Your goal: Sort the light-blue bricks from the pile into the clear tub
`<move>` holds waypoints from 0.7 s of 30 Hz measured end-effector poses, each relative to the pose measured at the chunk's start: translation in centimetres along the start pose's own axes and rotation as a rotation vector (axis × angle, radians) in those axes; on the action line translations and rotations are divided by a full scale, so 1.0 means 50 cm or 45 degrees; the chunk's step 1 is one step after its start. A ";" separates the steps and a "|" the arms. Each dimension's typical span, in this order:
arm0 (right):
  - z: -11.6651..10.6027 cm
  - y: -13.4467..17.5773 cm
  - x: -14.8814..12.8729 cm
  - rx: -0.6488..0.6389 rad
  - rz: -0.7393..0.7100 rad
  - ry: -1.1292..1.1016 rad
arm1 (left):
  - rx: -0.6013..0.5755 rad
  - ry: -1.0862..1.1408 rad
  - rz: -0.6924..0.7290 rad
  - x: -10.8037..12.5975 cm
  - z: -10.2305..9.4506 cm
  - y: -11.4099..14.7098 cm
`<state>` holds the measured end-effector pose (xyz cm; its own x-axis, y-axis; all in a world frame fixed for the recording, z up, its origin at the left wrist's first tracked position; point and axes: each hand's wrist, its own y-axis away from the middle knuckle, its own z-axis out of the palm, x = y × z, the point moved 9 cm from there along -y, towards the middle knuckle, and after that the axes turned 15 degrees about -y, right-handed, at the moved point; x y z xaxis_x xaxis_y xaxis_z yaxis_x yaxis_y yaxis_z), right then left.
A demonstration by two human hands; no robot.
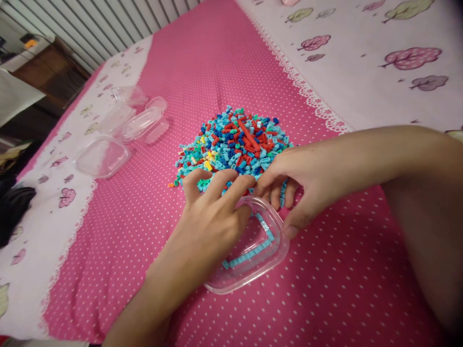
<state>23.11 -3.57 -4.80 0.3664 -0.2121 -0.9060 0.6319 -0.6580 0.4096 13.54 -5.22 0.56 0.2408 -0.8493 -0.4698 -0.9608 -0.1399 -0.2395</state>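
My left hand [217, 212] reaches over a clear plastic container [249, 279], its fingers bent and apart at the near edge of a pile of small building bricks [231, 144]. Nothing shows in its grasp, though its thumb tip is partly hidden. Beside it, my right hand [304, 178] curls inward at the container's far right corner, thumb close to the rim. A short row of light-blue building bricks [283, 193] shows between its curled fingers. Within the container's outline, joined light-blue bricks [253, 252] form an angled strip.
Several clear plastic containers and lids [103, 156] lie to the left on the bed. The pink dotted bedsheet [343, 274] has folds and lace-edged pale borders. Long red brick strips [249, 135] top the pile. A wooden table [43, 67] stands beyond the bed's left edge.
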 end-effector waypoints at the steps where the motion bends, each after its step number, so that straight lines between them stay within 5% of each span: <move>1: -0.001 0.000 0.000 0.002 0.004 0.016 | -0.003 0.002 -0.003 -0.001 0.000 0.000; 21: -0.013 -0.010 0.013 0.047 -0.041 0.175 | 0.048 -0.018 -0.019 0.004 -0.001 -0.008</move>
<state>23.49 -2.90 -5.53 0.4378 -0.0915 -0.8944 0.6201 -0.6896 0.3740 13.96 -5.35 0.62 0.2570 -0.8400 -0.4778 -0.9513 -0.1328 -0.2782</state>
